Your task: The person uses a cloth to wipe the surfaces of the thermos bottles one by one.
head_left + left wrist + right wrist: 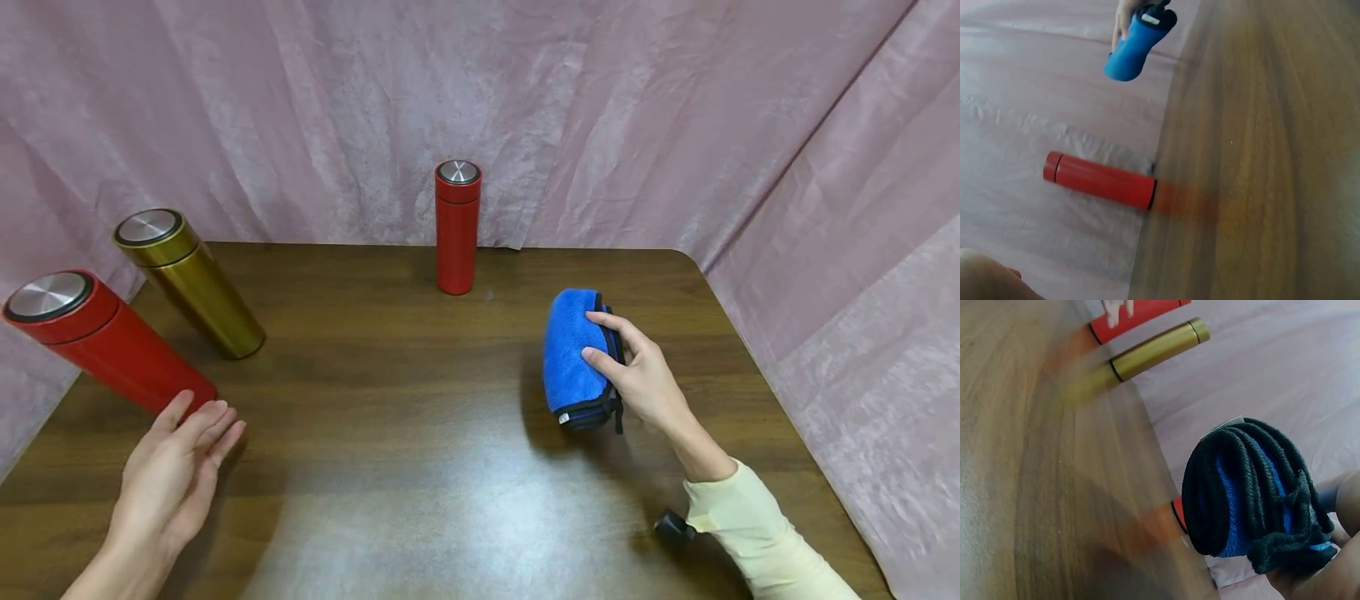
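Gripping the rolled blue, black-edged cloth (572, 354) above the right side of the brown wooden desk (375, 400), the right hand (647, 383) likely needs only steady fingers; the left hand (167, 471), fingers loosely extended by the near red cylindrical bottle (138, 362), contact unclear, should avoid tipping it.
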The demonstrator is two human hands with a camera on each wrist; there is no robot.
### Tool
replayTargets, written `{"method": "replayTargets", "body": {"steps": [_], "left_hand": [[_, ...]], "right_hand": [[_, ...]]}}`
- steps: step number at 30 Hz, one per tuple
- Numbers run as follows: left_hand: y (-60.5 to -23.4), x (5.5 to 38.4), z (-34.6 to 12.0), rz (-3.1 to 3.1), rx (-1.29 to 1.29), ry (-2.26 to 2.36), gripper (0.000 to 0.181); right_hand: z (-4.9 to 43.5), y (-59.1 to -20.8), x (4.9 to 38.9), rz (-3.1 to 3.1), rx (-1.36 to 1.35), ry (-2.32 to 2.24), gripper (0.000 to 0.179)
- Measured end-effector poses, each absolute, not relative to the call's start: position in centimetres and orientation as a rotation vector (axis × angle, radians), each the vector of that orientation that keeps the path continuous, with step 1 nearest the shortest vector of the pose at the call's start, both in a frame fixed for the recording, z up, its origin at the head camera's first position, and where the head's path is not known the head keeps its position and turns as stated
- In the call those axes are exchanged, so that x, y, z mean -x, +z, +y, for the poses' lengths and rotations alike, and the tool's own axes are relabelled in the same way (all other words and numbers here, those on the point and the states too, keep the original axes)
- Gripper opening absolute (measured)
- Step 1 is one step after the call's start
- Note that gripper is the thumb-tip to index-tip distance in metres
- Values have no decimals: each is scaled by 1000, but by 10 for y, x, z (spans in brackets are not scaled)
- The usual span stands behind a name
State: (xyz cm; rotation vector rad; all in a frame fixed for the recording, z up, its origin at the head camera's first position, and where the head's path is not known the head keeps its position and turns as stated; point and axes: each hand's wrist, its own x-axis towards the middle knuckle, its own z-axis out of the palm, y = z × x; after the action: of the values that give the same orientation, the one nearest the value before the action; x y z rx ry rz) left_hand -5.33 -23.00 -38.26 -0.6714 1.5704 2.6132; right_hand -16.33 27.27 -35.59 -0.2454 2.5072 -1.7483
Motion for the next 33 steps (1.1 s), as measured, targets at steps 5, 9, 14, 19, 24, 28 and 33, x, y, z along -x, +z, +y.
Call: {"method": "replayTargets", "body": {"steps": [5,9,14,19,24,28,33], "left_hand": [[-377,67,-208,1689,486,2543,88],[-364,84,-186,1776,388,2512,87],[-346,111,-157,1873,305,2473,84],[-333,140,-134,1912,210,2456,80],[-325,171,-113,1957,158,2433,78],[-324,198,-101,2000,120,2399,74],[-329,229,-90,2058,91,2337,75]], "right_hand": [[279,-354,169,2489,225,-1759,53],[282,-352,173,2473,189,-1773,56],[287,-349,177,2479,123,-1788,59],[291,-347,178,2502,94,-1804,58],[292,-348,181,2457,73,-1889,53],[293,-350,183,2437,60,-1924,52],[295,-351,186,2435,39,-1919,52]]}}
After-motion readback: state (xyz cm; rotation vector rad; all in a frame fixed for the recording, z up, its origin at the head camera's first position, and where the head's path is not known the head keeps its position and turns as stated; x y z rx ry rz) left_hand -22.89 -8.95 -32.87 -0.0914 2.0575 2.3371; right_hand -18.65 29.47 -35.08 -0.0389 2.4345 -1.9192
